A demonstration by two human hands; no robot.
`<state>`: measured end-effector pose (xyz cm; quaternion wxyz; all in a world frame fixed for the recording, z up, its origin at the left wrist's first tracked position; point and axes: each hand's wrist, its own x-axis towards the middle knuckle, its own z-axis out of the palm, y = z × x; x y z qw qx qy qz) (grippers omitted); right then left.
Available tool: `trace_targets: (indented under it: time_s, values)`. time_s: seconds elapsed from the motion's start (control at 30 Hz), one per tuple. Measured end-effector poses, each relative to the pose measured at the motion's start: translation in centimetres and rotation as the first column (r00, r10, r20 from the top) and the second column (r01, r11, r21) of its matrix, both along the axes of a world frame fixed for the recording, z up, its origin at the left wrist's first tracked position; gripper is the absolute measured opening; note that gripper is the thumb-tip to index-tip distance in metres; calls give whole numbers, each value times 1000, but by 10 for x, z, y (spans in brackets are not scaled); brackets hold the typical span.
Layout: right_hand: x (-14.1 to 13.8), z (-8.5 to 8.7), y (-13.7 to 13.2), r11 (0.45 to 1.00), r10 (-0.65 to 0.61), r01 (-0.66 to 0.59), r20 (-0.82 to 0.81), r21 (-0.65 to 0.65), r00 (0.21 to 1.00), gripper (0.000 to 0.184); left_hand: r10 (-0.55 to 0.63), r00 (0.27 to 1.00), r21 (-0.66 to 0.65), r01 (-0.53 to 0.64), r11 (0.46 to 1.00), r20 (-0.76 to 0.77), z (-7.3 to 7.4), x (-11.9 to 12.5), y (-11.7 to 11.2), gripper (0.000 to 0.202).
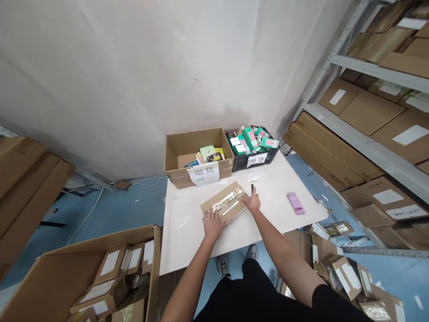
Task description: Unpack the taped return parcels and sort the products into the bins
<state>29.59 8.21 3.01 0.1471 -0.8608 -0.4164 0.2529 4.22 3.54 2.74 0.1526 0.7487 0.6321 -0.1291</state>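
Note:
A flat brown cardboard box (231,208) with shiny clear tape along its top lies at an angle on the white table. My left hand (213,222) rests on the box's near left part, fingers spread. At the box's right end, my right hand (253,202) is closed around a slim, dark-handled box cutter (252,188) that points away from me. The thumb of this hand touches the box. Whether the cutter's blade is out is too small to tell.
Behind stand an open carton (174,179) of small packages and a black crate (239,164) of green-and-pink boxes. A blurred pink item (296,203) lies on the right of the table (187,250). A large carton (156,250) of parcels is left; shelves (355,134) stand right.

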Motion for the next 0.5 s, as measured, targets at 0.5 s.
trace_targets:
  time_s: [0.5]
  values:
    - [-57, -36, -43, 984, 57, -28, -164, 173, 985, 104, 167, 986, 117, -168, 979, 13, -3, -19, 10, 64]
